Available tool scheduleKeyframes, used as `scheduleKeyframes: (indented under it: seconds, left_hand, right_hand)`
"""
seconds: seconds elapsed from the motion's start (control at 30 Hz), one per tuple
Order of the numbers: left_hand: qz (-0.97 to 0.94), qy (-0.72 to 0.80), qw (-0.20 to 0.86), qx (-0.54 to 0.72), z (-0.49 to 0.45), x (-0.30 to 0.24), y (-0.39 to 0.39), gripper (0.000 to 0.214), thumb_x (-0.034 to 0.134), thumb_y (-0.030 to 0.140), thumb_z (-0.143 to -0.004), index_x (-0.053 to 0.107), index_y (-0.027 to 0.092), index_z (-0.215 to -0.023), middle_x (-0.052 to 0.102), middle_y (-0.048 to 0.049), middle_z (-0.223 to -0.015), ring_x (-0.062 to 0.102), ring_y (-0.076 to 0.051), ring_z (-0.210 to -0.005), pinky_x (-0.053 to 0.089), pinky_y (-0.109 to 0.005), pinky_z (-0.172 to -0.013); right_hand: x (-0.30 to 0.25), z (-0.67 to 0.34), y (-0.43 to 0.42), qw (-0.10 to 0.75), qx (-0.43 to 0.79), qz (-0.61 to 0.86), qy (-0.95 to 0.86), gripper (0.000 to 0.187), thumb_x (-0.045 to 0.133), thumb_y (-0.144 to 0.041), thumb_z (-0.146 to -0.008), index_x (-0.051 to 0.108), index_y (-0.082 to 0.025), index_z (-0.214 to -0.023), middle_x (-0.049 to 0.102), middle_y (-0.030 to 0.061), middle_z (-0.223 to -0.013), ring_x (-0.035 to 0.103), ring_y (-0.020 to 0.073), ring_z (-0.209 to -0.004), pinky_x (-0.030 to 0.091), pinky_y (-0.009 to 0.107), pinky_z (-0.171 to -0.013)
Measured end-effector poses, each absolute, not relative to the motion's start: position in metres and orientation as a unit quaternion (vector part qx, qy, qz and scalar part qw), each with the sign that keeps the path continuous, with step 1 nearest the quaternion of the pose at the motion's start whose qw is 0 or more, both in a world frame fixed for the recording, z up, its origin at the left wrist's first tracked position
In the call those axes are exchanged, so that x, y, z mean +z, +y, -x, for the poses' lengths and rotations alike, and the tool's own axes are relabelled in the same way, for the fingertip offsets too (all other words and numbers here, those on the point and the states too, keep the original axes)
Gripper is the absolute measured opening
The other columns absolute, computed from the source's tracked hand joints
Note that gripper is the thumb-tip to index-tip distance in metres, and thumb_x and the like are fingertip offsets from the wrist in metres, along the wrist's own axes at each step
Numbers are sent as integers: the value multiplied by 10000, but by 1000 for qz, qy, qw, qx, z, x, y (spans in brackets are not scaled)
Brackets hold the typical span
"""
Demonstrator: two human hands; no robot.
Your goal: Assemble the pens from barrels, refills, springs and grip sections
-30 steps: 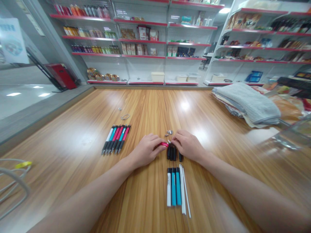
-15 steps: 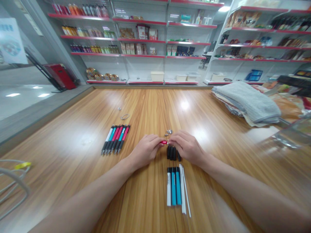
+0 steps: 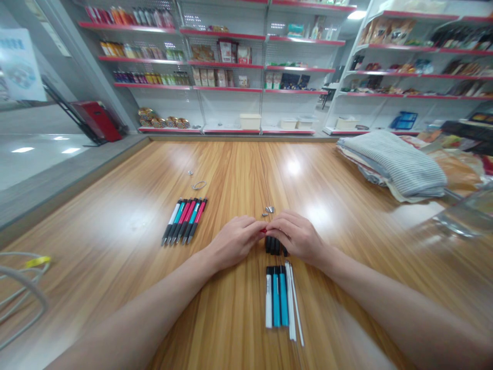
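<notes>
My left hand point(image 3: 235, 240) is closed around a red pen barrel point(image 3: 263, 230), of which only a small bit shows between the fingers. The fingertips of my right hand point(image 3: 299, 237) are pinched at the barrel's right end; whether they grip a small part there is hidden. Just beyond them lie several silver pen tips point(image 3: 268, 210). Black rubber grips point(image 3: 272, 246) sit partly under my right hand. Nearer to me, one white and two blue pen barrels point(image 3: 276, 298) lie side by side, with thin white refills point(image 3: 293, 303) along their right.
A row of several whole pens point(image 3: 184, 222) lies left of my hands, below a thin looped ring point(image 3: 199, 185). Folded striped cloth point(image 3: 396, 162) and a clear container point(image 3: 462, 210) stand at the right. A grey cable point(image 3: 26, 293) curls at the left edge.
My hands have drawn closer together, and my fingers now cover most of the red barrel, which showed more before. The pens and loose parts lie as they were.
</notes>
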State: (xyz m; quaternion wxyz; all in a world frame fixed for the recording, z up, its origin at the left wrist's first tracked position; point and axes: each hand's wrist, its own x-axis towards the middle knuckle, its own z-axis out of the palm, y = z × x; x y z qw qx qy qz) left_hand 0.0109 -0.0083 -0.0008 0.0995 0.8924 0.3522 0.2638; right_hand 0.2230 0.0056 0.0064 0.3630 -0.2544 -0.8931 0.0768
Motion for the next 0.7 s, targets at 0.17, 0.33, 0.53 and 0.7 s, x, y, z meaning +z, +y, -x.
scheduleKeyframes:
  seconds: [0.17,0.33,0.53,0.7]
  left_hand:
    - [-901,317,138,264,-11,0,-10,243,368,246,-952,556,198,-1099,631,-64,-955,576,-161,-887,442,-300,-792]
    - [-903,302,169,253,-10,4,-13,230,386,245,-941,557,192,-1086,619,-60,-956,568,-155,-880,434,-289,-795]
    - [-879,333,193,280,-8,6,-12,185,386,257,-951,548,183,-1001,598,-18,-874,544,-108,-783,412,-226,-729]
    - [-867,341,201,301,-8,7,-11,186,388,254,-948,553,177,-985,602,-14,-864,549,-104,-793,413,-216,-740]
  right_hand:
    - [6,-222,2,371,89,266,-885,93,550,-289,-895,569,-213,-846,628,23,-784,582,144,-771,469,274,-731]
    - [18,-222,-2,329,83,331,-880,242,594,-439,-850,573,-200,-818,615,1,-702,555,117,-642,400,241,-621]
    - [59,-237,-6,93,180,431,-879,457,610,-531,-782,527,-176,-507,510,-34,-448,427,74,-424,260,228,-447]
    - [63,-247,-17,-157,346,423,-822,469,630,-513,-728,526,-174,-421,519,-18,-366,461,96,-327,338,231,-409]
